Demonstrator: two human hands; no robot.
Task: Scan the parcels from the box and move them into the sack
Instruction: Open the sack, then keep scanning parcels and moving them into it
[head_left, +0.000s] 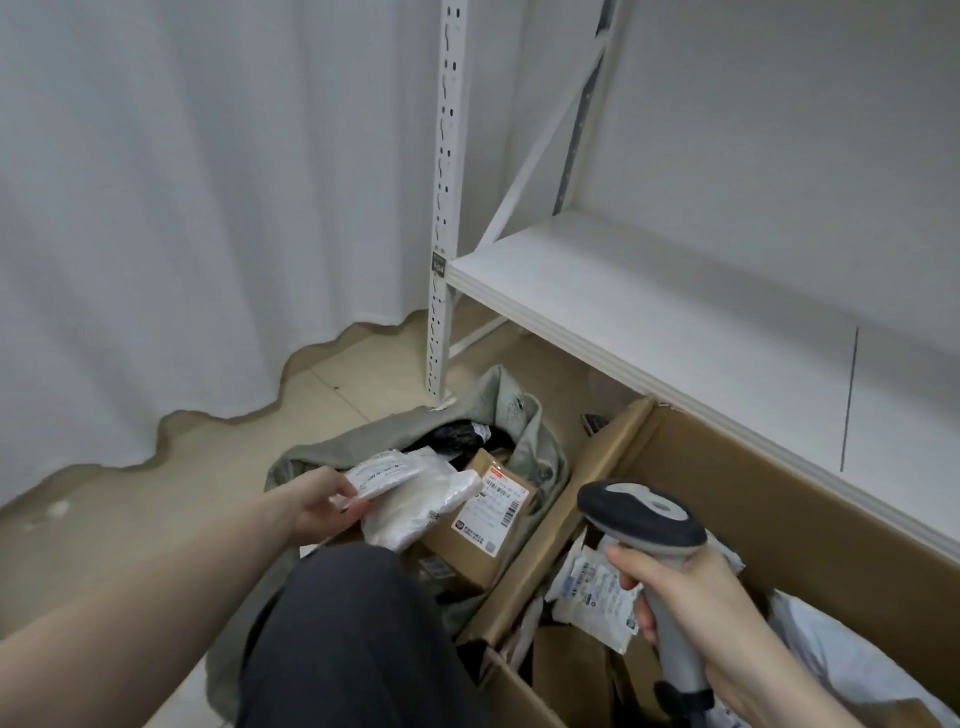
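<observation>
One small white plastic mailer parcel (378, 474) hangs pinched at its edge in the left hand (317, 506), just above the open grey-green sack (540, 467). It looks light, soft and slippery. The right hand (696, 618) grips a grey barcode scanner (644, 525) over the brown cardboard box (779, 525).

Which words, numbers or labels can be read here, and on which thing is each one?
"L04", only faintly legible: small dark tag on the white shelf post.
Shipping label on the brown box parcel: barcodes visible, text too small.
Label on the white parcel in the left hand: blurred.
Label on the white bag parcel in the cardboard box: unreadable.
</observation>
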